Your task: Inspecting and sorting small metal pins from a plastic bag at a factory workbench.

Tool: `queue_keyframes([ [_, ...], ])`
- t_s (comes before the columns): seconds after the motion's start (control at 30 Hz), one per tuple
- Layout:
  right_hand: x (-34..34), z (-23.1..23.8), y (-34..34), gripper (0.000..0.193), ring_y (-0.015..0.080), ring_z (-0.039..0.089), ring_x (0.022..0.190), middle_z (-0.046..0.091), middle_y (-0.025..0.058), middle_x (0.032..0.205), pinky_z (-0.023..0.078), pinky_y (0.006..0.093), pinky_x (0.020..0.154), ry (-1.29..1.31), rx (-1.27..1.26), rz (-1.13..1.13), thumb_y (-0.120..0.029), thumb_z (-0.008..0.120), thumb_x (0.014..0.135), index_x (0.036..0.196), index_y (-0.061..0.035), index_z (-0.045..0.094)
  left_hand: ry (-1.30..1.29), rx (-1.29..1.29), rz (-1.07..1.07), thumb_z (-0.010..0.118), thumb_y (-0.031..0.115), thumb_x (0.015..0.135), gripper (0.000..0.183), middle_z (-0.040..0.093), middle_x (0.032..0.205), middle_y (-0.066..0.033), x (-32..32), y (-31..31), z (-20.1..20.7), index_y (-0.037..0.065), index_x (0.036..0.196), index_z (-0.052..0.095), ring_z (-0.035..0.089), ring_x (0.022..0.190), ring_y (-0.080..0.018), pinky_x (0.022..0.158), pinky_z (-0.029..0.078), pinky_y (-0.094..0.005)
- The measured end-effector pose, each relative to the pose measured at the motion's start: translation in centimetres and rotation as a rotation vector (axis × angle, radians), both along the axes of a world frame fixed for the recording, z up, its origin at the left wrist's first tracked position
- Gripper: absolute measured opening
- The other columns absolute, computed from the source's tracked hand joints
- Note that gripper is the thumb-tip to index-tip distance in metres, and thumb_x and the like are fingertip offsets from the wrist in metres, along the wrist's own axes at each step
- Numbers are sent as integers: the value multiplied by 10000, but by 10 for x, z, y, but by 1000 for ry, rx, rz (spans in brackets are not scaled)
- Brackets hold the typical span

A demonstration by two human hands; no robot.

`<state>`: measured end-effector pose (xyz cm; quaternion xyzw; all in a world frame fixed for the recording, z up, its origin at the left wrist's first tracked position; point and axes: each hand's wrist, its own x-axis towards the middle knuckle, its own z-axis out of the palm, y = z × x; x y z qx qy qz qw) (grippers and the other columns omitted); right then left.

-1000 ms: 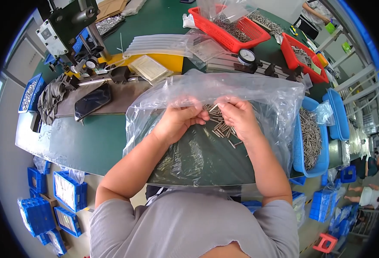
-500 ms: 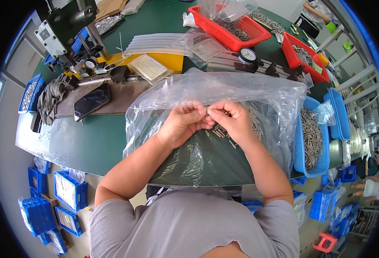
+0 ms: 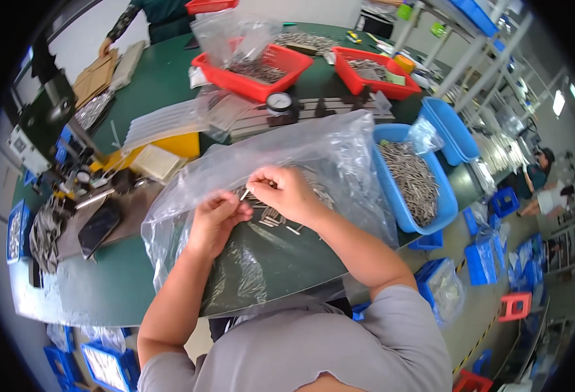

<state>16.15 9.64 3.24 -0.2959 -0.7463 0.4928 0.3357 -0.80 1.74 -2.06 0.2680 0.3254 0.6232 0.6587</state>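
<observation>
My right hand [image 3: 286, 195] pinches a small metal pin [image 3: 245, 194] between thumb and fingers, above a large clear plastic bag [image 3: 241, 274]. Close beside it is my left hand [image 3: 214, 219], its fingers curled in toward the thumb; whatever they hold, if anything, is too small to make out. Loose metal pins [image 3: 271, 218] lie on the plastic behind and under my right hand, which covers part of them. Several sit apart from the pile, toward me.
A blue basket of metal pins [image 3: 408, 176] stands at the right. Red baskets [image 3: 255, 89] with small parts are at the back, near a dial gauge [image 3: 279, 102]. A phone [image 3: 99, 227] and a grey cloth [image 3: 51, 228] lie left. A co-worker's hand [image 3: 105, 47] touches cardboard.
My head view has turned, so the table appears rotated and shifted left. My hands have moved slightly apart, and the pin in my right hand now shows.
</observation>
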Motion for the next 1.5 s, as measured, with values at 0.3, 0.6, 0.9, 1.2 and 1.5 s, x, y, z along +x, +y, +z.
queue_keyframes([
  [0.3,114,92,11,74,94,567,612,603,54,663,450,245,564,-71,513,-513,-74,613,823,868,-17,598,80,69,-47,581,115,892,83,633,834,-98,6,5,7,36,883,556,628,782,-183,725,512,-285],
  [0.6,248,47,66,167,314,593,903,602,140,1044,467,393,771,-883,575,-721,-125,586,802,958,-86,631,142,43,-65,559,111,902,55,628,840,-77,4,7,7,63,883,540,616,805,-163,755,499,-288],
  [0.9,146,76,3,151,264,616,732,626,107,936,488,326,641,-496,648,-607,-123,603,843,978,-67,638,125,34,-43,568,108,896,52,630,851,-81,3,5,5,60,901,549,619,818,-168,764,500,-297],
  [1.2,38,9,4,309,368,603,908,632,202,981,468,439,755,-756,415,-20,-263,567,850,1107,-99,617,177,105,165,598,127,885,91,641,871,-80,3,6,13,37,889,582,613,857,-171,807,471,-295],
  [1.5,29,1,75,446,388,607,862,645,185,892,473,468,771,-705,545,-292,-247,541,865,1255,-42,472,361,241,156,607,101,857,100,637,876,-76,3,5,27,24,911,574,586,898,-171,867,422,-302],
])
